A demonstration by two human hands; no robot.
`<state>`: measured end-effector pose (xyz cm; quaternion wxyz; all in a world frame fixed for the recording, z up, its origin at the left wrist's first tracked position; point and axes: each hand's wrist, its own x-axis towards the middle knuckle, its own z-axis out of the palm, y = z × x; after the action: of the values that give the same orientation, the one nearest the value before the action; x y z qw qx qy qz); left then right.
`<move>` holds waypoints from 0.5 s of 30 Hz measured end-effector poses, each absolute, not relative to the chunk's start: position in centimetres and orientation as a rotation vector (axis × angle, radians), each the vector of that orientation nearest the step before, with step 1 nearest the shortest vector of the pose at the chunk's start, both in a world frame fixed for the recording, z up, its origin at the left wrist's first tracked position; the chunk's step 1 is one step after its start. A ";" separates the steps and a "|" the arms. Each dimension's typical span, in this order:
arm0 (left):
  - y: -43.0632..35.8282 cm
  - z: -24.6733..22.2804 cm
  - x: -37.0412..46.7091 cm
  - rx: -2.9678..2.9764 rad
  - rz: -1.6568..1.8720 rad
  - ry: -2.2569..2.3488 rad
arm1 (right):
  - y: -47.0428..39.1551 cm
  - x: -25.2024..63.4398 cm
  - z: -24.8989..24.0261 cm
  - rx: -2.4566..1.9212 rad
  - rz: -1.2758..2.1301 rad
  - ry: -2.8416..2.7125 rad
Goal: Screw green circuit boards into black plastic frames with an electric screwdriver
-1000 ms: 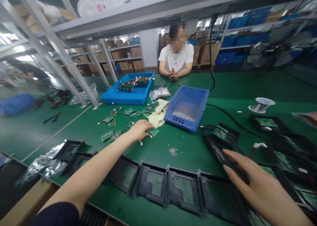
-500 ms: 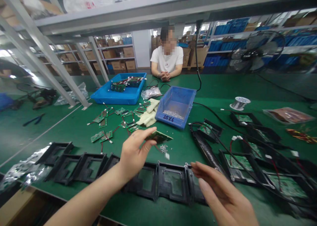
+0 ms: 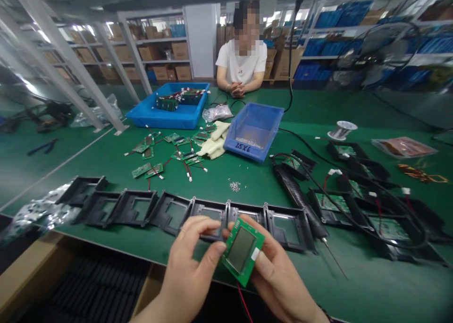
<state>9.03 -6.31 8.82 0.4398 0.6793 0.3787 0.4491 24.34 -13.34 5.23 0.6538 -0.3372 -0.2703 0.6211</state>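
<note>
In the head view, my right hand (image 3: 279,271) holds a green circuit board (image 3: 255,242) with a grey display, tilted, thumb on its front beside a white connector. A red and black wire hangs below it. My left hand (image 3: 193,261) is at the board's left edge. Its thumb and forefinger are apart, and the thumb tip is at or very near the edge; contact is hard to tell. Just behind my hands stands a row of black plastic frames (image 3: 171,214), partly covered by my fingers.
Small screws (image 3: 234,186) lie loose before a blue bin (image 3: 244,152) marked 25X6. An electric screwdriver (image 3: 300,198) lies at right, near black housings (image 3: 339,214) with boards. Loose boards (image 3: 146,146), a blue tray (image 3: 166,121) and a solder spool (image 3: 341,130) are behind. A person (image 3: 242,61) sits opposite.
The circuit board has come down towards me and turned its display up. It has passed from my left hand's pinch into my right hand, which was free before. The view has tilted down.
</note>
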 end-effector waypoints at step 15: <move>-8.8 7.6 7.7 1.691 0.866 1.081 | -14.4 22.5 4.1 -0.892 1.053 -0.708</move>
<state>7.68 -8.80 7.57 0.4598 0.6870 0.4392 0.3517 22.51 -14.45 4.08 0.7141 -0.4024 -0.3197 0.4753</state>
